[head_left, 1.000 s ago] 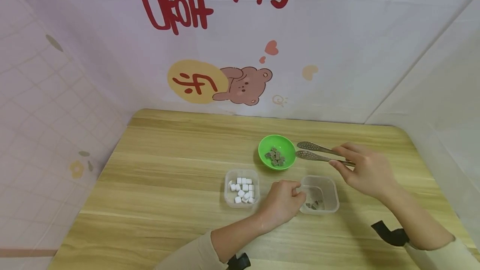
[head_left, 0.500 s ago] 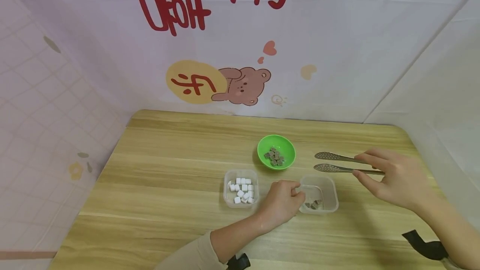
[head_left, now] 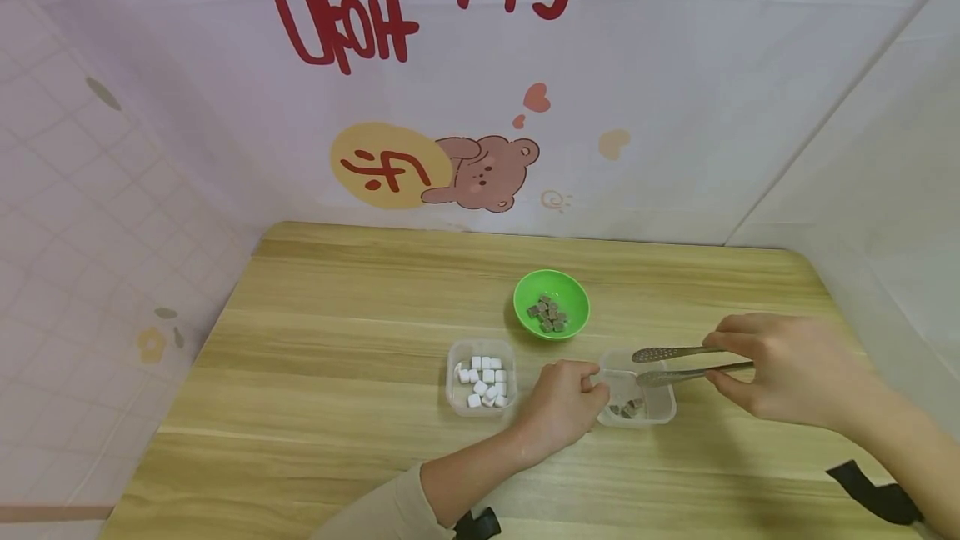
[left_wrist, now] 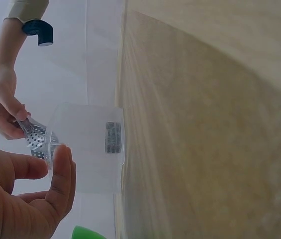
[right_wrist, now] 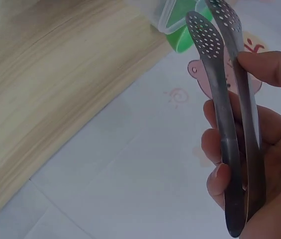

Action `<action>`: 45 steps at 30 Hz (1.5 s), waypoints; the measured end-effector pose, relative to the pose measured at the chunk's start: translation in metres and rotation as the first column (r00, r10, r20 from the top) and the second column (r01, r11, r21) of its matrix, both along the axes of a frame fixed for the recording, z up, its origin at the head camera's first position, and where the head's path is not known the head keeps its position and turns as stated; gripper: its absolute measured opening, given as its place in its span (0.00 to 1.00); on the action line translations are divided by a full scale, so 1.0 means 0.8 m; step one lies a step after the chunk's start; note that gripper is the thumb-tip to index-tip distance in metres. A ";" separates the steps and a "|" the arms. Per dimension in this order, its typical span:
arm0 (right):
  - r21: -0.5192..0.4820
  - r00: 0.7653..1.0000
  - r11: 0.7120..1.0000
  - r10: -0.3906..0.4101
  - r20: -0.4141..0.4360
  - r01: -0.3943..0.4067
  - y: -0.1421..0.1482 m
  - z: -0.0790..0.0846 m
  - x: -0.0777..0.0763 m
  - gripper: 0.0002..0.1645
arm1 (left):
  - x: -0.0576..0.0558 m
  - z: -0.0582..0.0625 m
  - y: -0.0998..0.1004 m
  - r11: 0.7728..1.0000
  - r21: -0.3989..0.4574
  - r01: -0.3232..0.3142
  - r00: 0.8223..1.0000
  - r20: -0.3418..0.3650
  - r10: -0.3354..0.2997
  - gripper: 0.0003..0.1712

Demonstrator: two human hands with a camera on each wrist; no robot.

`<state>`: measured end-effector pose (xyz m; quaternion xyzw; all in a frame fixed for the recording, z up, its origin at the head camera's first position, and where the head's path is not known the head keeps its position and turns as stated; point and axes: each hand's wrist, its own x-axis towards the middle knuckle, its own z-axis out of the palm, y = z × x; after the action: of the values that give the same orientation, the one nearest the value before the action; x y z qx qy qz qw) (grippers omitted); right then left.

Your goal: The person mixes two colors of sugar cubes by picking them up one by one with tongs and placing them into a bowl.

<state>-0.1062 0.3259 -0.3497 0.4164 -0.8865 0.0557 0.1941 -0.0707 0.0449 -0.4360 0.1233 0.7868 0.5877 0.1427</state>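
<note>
My left hand (head_left: 562, 411) pinches the left rim of a clear plastic container (head_left: 660, 404) between thumb and fingers, as the left wrist view shows. A few grey-brown cubes (head_left: 628, 408) lie at its bottom. In my right hand (head_left: 787, 369) are metal tongs (right_wrist: 225, 109) with perforated tips, held with the two arms apart and nothing between them. Their tips hover over the back right of that container. Behind it stands a green bowl (head_left: 576, 294) with several grey-brown cubes (head_left: 547, 315) in it.
Left of my left hand, a second clear container (head_left: 454, 398) holds several white cubes (head_left: 487, 375). All of these stand on a wood-grain table (head_left: 337, 340). White printed cloth (head_left: 675, 90) hangs behind the table and along its sides.
My right hand has carried the tongs from beside the green bowl to the right, then down and forward over the clear container. The left hand stays on the container's rim.
</note>
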 end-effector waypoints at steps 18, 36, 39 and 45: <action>0.299 0.985 0.953 -0.006 0.171 -0.046 -0.048 0.013 0.000 0.13 | -0.002 -0.003 0.001 1.000 -0.001 -0.007 0.999 -0.037 0.007 0.09; 0.390 0.972 0.917 -0.006 0.233 -0.088 -0.068 0.007 -0.010 0.18 | -0.002 -0.002 0.000 1.000 0.000 0.009 0.998 -0.055 -0.009 0.10; 0.394 0.971 0.915 -0.011 0.240 -0.087 -0.067 0.006 -0.009 0.17 | -0.002 -0.002 0.000 1.000 0.002 0.007 0.999 -0.052 -0.007 0.10; 0.362 0.967 0.928 -0.010 0.256 -0.087 -0.062 0.004 -0.009 0.17 | -0.002 -0.001 0.000 1.000 0.003 0.005 0.999 -0.040 -0.005 0.12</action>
<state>-0.1136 0.2760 -0.3464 0.4524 -0.8901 -0.0560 -0.0038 -0.0720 0.0447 -0.4371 0.1370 0.7883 0.5859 0.1284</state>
